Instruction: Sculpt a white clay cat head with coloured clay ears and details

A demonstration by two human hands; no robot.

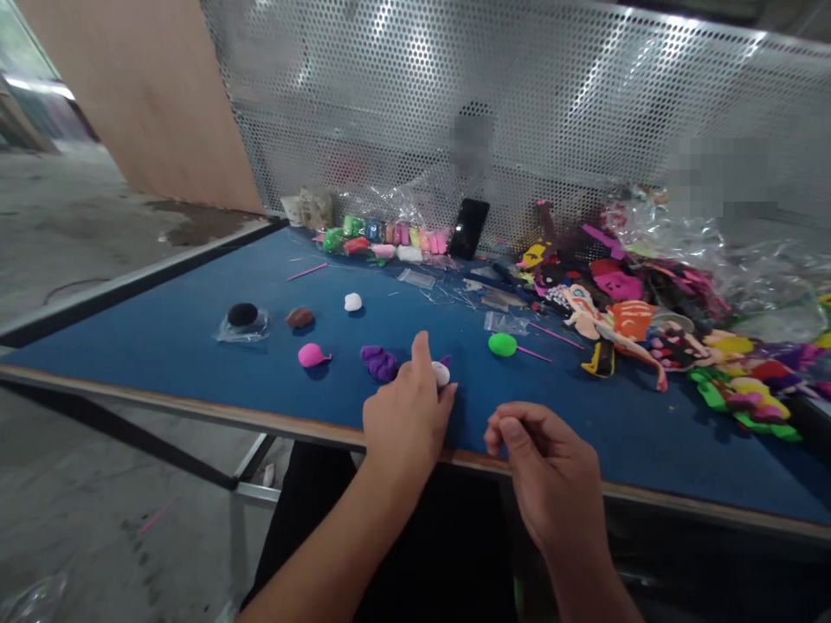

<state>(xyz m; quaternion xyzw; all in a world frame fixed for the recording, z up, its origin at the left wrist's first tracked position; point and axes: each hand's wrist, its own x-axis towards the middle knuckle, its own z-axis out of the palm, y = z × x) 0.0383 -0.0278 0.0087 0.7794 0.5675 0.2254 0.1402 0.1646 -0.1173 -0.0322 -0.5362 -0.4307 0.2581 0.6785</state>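
Left hand point(408, 407): forefinger, thumb parted by white piece point(441, 375)
Right hand point(549, 467): curled, contents unclear
White piece: probably best handled gently

2 hands point(403, 408); 1 phone point(469, 229); 1 black ball point(242, 314); 1 brown lump point(299, 317); 1 tailed pink lump point(312, 355); 1 knotted purple lump point(379, 363); 1 green ball point(502, 345); 2 loose white pieces point(441, 374)

Lumps point(378, 363) on table point(195, 298), phone point(470, 228) behind, heap point(628, 320) right.
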